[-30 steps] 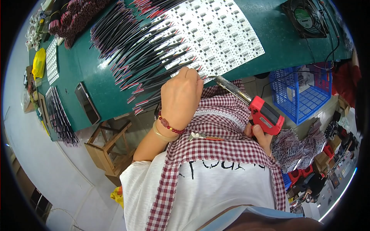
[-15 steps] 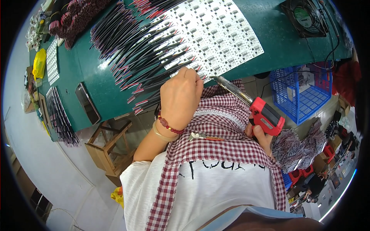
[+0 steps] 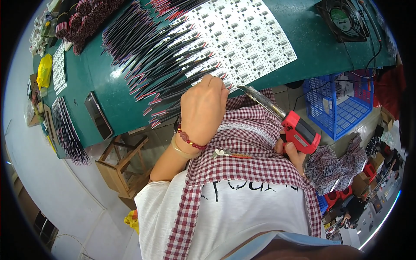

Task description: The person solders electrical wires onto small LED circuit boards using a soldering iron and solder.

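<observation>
My left hand (image 3: 203, 108) is closed in a pinch at the near edge of a white circuit board sheet (image 3: 247, 39). Thin black-and-red wires (image 3: 171, 110) run in under it from the left, and a red wire end shows just past its fingers; the fingertips themselves are hidden. In my right hand (image 3: 294, 157) is a red-and-black soldering gun (image 3: 300, 132), its handle gripped low over my lap. The metal barrel slants up to the left, and its tip sits by the sheet's near corner, just right of my left fingers. Rows of wires lie over the sheet's left side.
A green table (image 3: 307, 52) carries a bundle of dark red wires (image 3: 91, 21), a phone (image 3: 98, 115), a yellow bag (image 3: 44, 71) and a black fan (image 3: 342, 19). Below its right edge stands a blue plastic crate (image 3: 336, 125); a wooden stool (image 3: 119, 167) is at left.
Both hands are almost still. The soldering gun's tip has shifted very slightly at the sheet's corner.
</observation>
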Tool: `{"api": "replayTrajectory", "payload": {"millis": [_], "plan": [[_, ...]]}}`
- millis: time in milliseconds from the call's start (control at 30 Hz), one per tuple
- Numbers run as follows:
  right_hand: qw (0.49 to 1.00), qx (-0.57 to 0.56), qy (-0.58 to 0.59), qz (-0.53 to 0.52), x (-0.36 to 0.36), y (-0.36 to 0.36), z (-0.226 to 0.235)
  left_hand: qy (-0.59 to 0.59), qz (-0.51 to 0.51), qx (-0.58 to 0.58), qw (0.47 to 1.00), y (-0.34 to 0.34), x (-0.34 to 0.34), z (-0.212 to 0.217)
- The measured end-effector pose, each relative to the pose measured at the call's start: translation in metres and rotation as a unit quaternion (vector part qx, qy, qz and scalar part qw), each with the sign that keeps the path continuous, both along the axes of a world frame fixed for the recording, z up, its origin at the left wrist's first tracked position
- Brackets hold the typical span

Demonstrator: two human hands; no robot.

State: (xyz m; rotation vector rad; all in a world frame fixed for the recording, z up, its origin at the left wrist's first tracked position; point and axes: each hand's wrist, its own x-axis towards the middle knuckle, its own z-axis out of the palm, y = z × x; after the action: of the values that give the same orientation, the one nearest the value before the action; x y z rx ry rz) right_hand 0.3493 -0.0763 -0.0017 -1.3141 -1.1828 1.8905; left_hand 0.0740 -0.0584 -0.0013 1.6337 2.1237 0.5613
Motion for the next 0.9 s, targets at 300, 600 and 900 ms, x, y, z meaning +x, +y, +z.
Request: {"api": "replayTrajectory", "payload": {"millis": [300, 600, 900], "plan": [[0.999, 0.014, -0.025, 0.035, 0.007, -0.001, -0.01, 0.003, -0.008, -0.007, 1.0, 0.002, -0.002, 0.002], [0.999, 0.037, 0.005, 0.013, 0.003, 0.0, -0.005, 0.007, -0.009, -0.014, 1.0, 0.003, -0.003, 0.002], [0.998, 0.025, -0.013, 0.056, 0.012, 0.0, -0.015, 0.012, -0.009, -0.012, 1.0, 0.002, -0.002, 0.001]]}}
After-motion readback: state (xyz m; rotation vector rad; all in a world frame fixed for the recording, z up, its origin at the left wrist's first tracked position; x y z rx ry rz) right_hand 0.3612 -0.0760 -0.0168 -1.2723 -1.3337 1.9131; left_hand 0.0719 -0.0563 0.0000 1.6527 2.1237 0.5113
